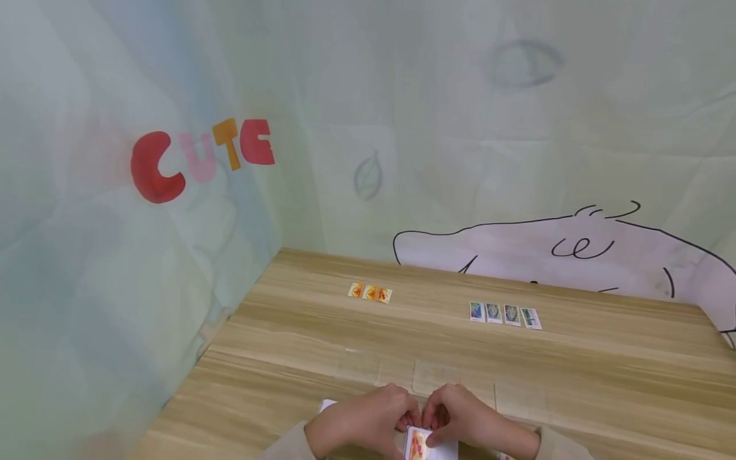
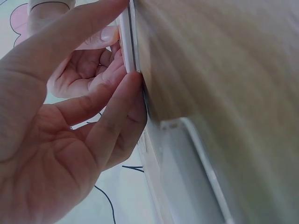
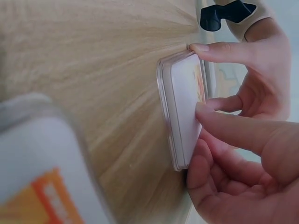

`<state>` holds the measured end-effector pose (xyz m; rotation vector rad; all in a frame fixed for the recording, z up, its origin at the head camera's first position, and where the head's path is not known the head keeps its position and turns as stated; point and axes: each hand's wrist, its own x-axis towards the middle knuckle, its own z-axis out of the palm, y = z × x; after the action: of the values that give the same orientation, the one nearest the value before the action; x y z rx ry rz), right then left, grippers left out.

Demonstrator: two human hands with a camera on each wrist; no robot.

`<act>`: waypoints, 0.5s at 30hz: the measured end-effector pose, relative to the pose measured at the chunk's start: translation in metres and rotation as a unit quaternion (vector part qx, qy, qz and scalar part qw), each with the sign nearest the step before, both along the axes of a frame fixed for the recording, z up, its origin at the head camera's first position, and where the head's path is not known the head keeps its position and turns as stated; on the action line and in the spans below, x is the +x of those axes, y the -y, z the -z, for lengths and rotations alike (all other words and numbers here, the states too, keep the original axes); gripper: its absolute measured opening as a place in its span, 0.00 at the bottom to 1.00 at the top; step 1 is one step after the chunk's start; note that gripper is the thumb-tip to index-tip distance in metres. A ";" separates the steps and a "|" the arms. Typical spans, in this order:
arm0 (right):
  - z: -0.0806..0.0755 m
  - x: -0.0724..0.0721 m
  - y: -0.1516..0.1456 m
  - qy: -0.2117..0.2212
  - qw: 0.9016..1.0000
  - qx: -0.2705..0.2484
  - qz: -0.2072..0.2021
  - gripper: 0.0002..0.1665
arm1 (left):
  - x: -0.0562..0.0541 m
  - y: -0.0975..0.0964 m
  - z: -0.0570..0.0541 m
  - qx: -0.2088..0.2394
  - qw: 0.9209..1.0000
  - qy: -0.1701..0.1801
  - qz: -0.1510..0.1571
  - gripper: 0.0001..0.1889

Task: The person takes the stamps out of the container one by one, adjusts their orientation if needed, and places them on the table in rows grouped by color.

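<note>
Both hands meet at a white stack of cards (image 1: 444, 451) in a shallow clear plastic case (image 3: 164, 98), low on the wooden table. Its top card (image 1: 418, 444) carries an orange and red picture. My left hand (image 1: 368, 415) grips the case by its edges, thumb on one side and fingers on the other. From the other side my right hand (image 1: 468, 415) holds the stack, its thumb on the top card and its fingers curled at the edge. Whether the right fingers touch cards or case, I cannot tell.
Farther back lie three orange cards (image 1: 370, 293) and a row of several blue-green picture cards (image 1: 494, 314). Clear plastic cases (image 1: 435, 377) lie just beyond the hands. Another case with an orange-printed card (image 3: 42, 177) is close in the right wrist view. Fabric walls (image 1: 345, 128) border the table.
</note>
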<state>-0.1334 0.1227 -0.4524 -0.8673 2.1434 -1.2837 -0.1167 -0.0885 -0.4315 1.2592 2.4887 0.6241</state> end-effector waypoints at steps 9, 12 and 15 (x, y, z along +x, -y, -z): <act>0.000 0.001 0.001 -0.014 1.000 -0.007 0.004 0.10 | -0.001 0.000 0.000 0.005 1.000 0.011 0.002 0.20; -0.001 0.001 0.001 -0.015 1.000 -0.008 0.004 0.10 | -0.001 0.000 -0.001 0.009 1.000 0.010 0.005 0.19; -0.002 0.000 0.001 -0.012 1.000 -0.007 0.005 0.10 | -0.001 0.000 -0.002 0.012 1.000 0.005 0.009 0.19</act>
<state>-0.1330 0.1214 -0.4507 -0.8831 2.1615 -1.3013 -0.1177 -0.0887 -0.4300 1.2818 2.4652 0.6554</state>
